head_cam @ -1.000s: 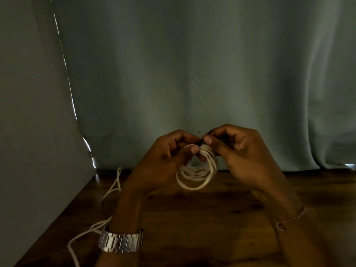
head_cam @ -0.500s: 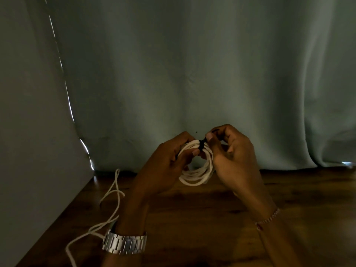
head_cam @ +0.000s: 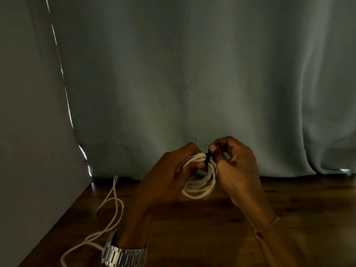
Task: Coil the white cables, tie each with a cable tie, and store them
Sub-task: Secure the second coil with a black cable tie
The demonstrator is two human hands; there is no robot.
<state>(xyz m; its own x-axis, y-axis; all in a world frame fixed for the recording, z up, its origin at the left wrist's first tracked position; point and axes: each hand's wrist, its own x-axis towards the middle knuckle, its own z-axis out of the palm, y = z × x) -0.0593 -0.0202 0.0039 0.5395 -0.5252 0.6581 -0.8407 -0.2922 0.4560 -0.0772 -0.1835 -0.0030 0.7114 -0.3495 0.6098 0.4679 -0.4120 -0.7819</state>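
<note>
A coiled white cable [head_cam: 200, 186] hangs between both hands above the wooden table [head_cam: 192, 228]. My left hand [head_cam: 169, 176] grips the coil's left side, thumb pressed on the strands. A black cable tie [head_cam: 208, 158] wraps the top of the coil. My right hand [head_cam: 235, 166] pinches the tie at its upper end with thumb and fingertips. Part of the coil is hidden behind both hands.
A second white cable [head_cam: 109, 214] lies loose on the table at the left, running under my left wrist. A grey wall [head_cam: 34, 151] borders the left side and a grey-green curtain [head_cam: 192, 74] hangs behind the table.
Both hands with the coil have turned a little and shifted slightly right; the black tie now shows wrapped round the top of the coil, and more of the loose cable is in view.
</note>
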